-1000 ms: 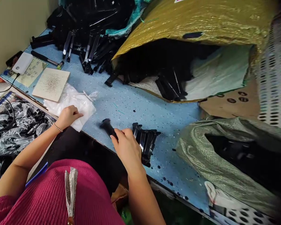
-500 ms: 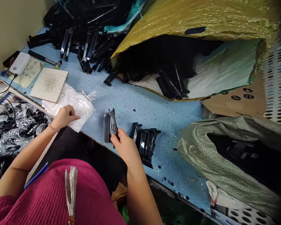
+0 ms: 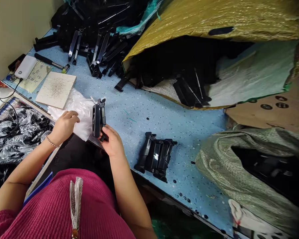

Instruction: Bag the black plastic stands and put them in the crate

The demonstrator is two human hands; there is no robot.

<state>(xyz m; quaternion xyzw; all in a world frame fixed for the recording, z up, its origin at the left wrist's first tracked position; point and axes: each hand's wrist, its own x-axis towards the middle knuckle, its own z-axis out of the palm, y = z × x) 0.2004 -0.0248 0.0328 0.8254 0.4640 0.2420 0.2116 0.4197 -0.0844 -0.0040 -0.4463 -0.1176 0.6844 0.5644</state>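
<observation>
In my right hand (image 3: 112,141) is a black plastic piece with a long, flat body (image 3: 97,119), gripped by its lower end and held upright. A narrower part with a notched top stands along its right side; whether the two are joined I cannot tell. My left hand (image 3: 64,127) is at the left edge of a stack of thin clear plastic bags (image 3: 83,114). Its fingers are curled together, and what they pinch, if anything, is hidden. Several similar black pieces (image 3: 155,156) lie side by side on the blue speckled table (image 3: 124,142), right of my right hand.
A gritty white tile (image 3: 56,89) partly overlies the bags. Behind are a hammer (image 3: 51,62), a white power bank (image 3: 25,67) and a heap of black parts (image 3: 97,49). A yellow sack (image 3: 214,16) gapes at the back; bagged parts (image 3: 27,132) fill a box at left.
My right hand has lifted the black piece off the table and moved it left, beside the bags. My left hand has shifted slightly, its fingers still curled.
</observation>
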